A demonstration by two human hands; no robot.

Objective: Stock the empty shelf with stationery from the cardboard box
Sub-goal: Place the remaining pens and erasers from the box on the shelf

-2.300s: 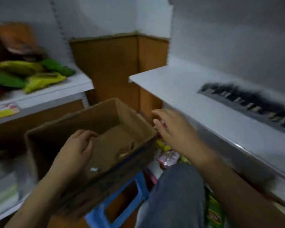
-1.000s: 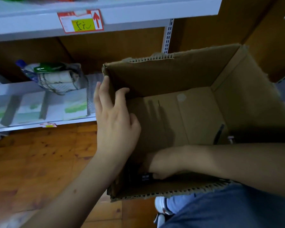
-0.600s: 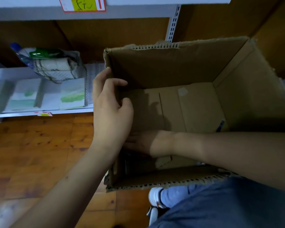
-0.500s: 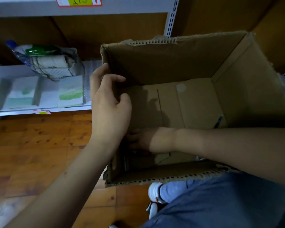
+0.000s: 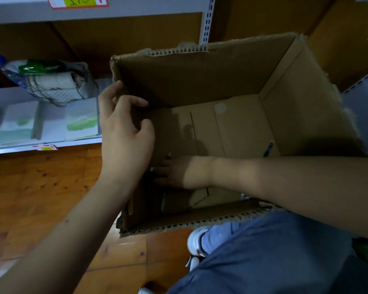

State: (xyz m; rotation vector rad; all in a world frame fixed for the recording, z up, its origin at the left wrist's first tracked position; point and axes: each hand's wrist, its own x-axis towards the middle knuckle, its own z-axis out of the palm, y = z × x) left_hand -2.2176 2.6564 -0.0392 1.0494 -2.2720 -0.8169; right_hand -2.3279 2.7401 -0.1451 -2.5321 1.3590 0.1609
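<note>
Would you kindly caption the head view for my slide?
Left hand steadies the cardboard box rim while the right hand reaches across its floor.

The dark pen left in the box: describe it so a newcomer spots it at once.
Look inside the open cardboard box, at its floor along the right-hand wall. The dark pen lies there slantwise, just beyond the right forearm. It is the only thin dark stick on that bare brown patch.

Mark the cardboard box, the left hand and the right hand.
cardboard box (image 5: 200, 66), head view, inner far wall.
left hand (image 5: 123, 134), head view, back of hand.
right hand (image 5: 179, 172), head view, back of hand.
</note>
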